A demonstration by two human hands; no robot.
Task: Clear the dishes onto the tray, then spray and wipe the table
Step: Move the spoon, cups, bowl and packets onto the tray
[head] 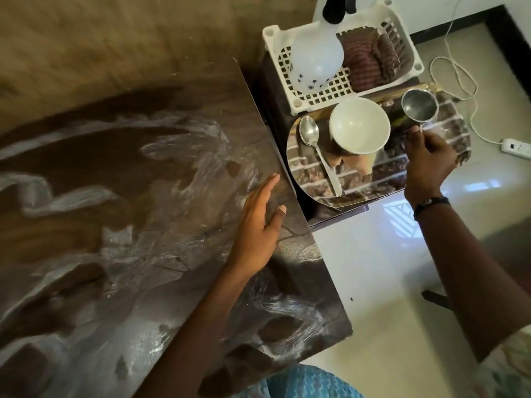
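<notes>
A shiny round steel plate (310, 179) lies on a patterned tray (457, 133) to the right of the brown table (115, 196). On the plate stand a white bowl (359, 124) and a steel spoon (311, 139). My right hand (428, 156) is shut on a small steel cup (419, 106), held by its lower edge over the tray's far side. My left hand (258, 225) rests flat and open on the table near its right edge, holding nothing.
A white plastic basket (399, 33) behind the tray holds a white spray bottle (316, 58) and a folded striped cloth (370, 61). A white cable and a power strip (517, 147) lie on the pale floor at the right.
</notes>
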